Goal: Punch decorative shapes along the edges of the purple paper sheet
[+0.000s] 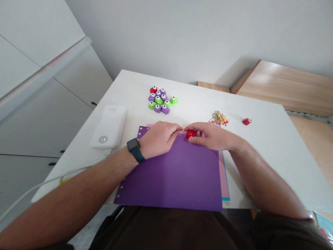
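A sheet of purple paper (171, 180) lies at the table's front edge, with small star-shaped holes along its left side and top left corner. My right hand (208, 135) is closed around a red craft punch (190, 134) at the paper's top edge. Just left of the punch, my left hand (162, 137) pinches the same top edge between thumb and fingers. A dark watch (135, 150) is on the left wrist. Pink paper (223, 177) shows from under the purple sheet on the right, with a blue edge beneath it.
Several purple, green and red craft punches (158, 100) stand in a group at the back. Small coloured paper bits (220, 118) form a pile right of centre, near another red punch (246, 121). A white box-shaped device (110, 126) with a cable lies at left.
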The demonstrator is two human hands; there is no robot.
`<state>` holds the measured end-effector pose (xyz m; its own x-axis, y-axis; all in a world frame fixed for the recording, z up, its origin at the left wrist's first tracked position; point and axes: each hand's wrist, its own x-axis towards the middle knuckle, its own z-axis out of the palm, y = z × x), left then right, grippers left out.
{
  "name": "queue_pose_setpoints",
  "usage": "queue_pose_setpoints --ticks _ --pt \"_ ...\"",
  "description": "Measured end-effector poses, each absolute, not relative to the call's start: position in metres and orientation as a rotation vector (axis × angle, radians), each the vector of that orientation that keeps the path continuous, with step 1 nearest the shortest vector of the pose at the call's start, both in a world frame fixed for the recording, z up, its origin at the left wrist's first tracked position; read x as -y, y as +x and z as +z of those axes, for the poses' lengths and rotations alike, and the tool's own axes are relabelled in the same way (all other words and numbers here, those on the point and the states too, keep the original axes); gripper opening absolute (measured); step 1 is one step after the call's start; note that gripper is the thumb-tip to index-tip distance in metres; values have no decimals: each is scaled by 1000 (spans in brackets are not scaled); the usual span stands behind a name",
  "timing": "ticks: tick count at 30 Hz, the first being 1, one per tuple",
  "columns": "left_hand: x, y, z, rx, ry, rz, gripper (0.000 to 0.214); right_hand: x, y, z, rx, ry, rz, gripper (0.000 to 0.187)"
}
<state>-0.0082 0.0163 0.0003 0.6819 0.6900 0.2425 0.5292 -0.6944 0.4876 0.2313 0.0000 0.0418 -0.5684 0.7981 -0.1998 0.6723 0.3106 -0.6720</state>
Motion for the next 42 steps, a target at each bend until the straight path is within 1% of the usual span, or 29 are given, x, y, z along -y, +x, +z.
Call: queue_pose_setpoints --ticks 7,21,34,42 --pt "-16 -8 0 -960 2513 593 25 1 231 39 2411 -1394 1094 37" --pt "-16 -8 -2 -934 2508 620 25 2 230 39 2422 -1437 1069 33" --pt "-15 -8 0 -927 2492 630 24 6 223 35 2357 -1514 1020 26" --pt "-16 -8 0 -924 2464 572 26 7 219 34 2381 -1511 972 22"
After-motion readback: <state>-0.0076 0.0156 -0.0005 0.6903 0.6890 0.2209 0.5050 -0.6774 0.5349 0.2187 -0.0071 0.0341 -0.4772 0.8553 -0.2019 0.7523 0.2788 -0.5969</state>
